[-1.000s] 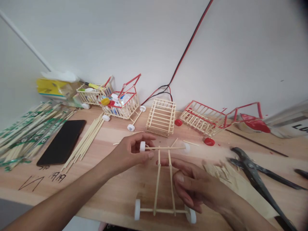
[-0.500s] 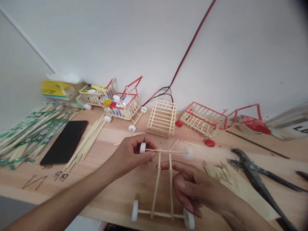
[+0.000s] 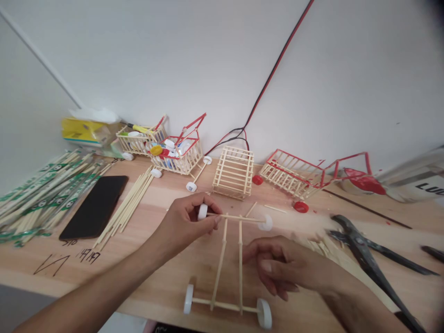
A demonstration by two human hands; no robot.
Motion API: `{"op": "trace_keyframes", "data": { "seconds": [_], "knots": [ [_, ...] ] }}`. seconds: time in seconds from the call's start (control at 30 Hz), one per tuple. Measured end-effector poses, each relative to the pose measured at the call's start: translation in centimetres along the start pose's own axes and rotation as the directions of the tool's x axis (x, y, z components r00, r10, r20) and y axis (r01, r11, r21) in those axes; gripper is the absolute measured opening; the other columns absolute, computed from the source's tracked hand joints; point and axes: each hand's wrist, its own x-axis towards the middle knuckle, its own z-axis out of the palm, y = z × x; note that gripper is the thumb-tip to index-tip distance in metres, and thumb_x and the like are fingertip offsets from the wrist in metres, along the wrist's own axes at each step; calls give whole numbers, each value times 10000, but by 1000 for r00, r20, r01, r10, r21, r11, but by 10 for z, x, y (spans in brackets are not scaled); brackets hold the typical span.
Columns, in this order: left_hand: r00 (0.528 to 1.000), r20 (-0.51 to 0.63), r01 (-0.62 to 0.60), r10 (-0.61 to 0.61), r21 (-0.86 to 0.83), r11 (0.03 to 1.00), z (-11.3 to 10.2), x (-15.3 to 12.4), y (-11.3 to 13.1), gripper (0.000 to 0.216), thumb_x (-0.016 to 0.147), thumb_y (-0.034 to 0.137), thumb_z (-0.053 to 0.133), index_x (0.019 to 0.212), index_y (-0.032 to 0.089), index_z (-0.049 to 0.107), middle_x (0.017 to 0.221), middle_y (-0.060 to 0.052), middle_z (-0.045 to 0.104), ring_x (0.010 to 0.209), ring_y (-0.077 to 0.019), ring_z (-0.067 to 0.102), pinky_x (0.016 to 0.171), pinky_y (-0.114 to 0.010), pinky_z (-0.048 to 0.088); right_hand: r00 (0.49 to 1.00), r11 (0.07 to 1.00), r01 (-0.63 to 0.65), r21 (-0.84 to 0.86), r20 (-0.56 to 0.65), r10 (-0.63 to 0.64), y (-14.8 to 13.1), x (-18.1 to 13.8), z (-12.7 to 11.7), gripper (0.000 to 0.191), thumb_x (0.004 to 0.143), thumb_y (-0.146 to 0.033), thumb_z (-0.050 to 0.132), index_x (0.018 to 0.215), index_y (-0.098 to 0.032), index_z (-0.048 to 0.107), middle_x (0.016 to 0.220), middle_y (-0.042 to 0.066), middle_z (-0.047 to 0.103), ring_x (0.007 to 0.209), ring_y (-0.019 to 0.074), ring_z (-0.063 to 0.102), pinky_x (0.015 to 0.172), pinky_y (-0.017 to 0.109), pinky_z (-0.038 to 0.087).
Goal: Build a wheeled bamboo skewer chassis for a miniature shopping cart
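Note:
My left hand (image 3: 194, 215) pinches the far axle of a wheeled stick frame (image 3: 218, 273), close to that axle's left white cap wheel (image 3: 202, 212). Two long sticks run from this axle toward me to a near axle, which carries a white cap wheel (image 3: 264, 313) at its right end and another at its left. My right hand (image 3: 280, 263) hovers at the right of the frame with loosely curled fingers and nothing in them. Its index fingertip is close behind the right long stick; whether they touch I cannot tell.
Behind stand a bare stick basket (image 3: 234, 171), a red-trimmed cart (image 3: 294, 171) and a cart filled with caps (image 3: 176, 155). On the left lie a phone (image 3: 94, 207), loose sticks (image 3: 128, 203) and wrapped chopsticks (image 3: 45, 199). Pliers (image 3: 364, 249) rest at the right.
My right index finger has drawn back from between the two long sticks to the right side. The frame has shifted slightly left, with my left hand still on its far axle.

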Motion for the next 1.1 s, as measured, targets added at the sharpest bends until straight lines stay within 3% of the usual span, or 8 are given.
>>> {"op": "trace_keyframes", "data": {
  "seconds": [0.13, 0.23, 0.33, 0.47, 0.63, 0.8, 1.1],
  "knots": [
    [1000, -4, -15, 15, 10, 1000, -1, -3, 3, 86, 737, 207, 655, 786, 148, 617, 652, 12, 600, 566, -86, 552, 508, -186, 466, 972, 978, 23, -208, -226, -70, -6, -13, -20, 418, 823, -539, 592, 955, -142, 584, 716, 25, 602, 546, 88, 528, 449, 190, 352],
    [999, -4, -37, 37, 36, 999, -2, -5, 5, 78, 750, 207, 647, 791, 147, 621, 659, 11, 592, 574, -85, 540, 513, -185, 448, 872, 939, 103, -329, -425, -244, -13, -21, -30, 388, 831, -510, 593, 1006, -164, 592, 867, 69, 627, 718, 142, 576, 595, 252, 445],
    [995, -21, -91, 94, 107, 990, -2, -7, 6, 48, 754, 186, 632, 781, 147, 622, 667, 6, 584, 595, -93, 529, 528, -195, 425, 774, 915, 172, -365, -525, -354, -15, -19, -30, 399, 821, -481, 616, 1088, -188, 573, 1023, 99, 621, 926, 202, 582, 746, 307, 469],
    [977, -30, -197, 210, 245, 949, -2, -8, 8, 37, 765, 160, 600, 788, 159, 629, 715, -8, 597, 672, -119, 544, 604, -227, 439, 771, 908, 251, -335, -499, -397, -14, -6, -22, 428, 819, -465, 625, 1142, -201, 527, 1109, 99, 593, 966, 207, 575, 771, 313, 468],
    [951, -20, -283, 308, 345, 895, -1, -11, 10, 92, 760, 141, 580, 836, 179, 617, 813, -17, 612, 723, -129, 558, 651, -241, 453, 789, 895, 196, -401, -478, -387, -21, 3, -11, 430, 834, -436, 617, 1188, -215, 514, 1125, 88, 574, 948, 201, 553, 782, 316, 454],
    [976, -1, -203, 218, 356, 912, -1, -12, 12, 206, 755, 143, 585, 949, 196, 630, 708, 21, 572, 617, -106, 513, 580, -216, 402, 762, 808, 159, -567, -450, -466, -32, 7, -2, 319, 853, -399, 598, 1120, -225, 575, 982, 61, 612, 873, 194, 548, 740, 302, 428],
    [993, 9, -116, 117, 249, 962, -1, -10, 13, 195, 747, 139, 590, 924, 183, 658, 688, 23, 556, 579, -92, 449, 534, -203, 340, 680, 680, 52, -731, -473, -560, -31, 11, 10, 223, 890, -353, 547, 1078, -259, 619, 1028, 45, 651, 904, 193, 585, 764, 297, 433]
  ]
}}
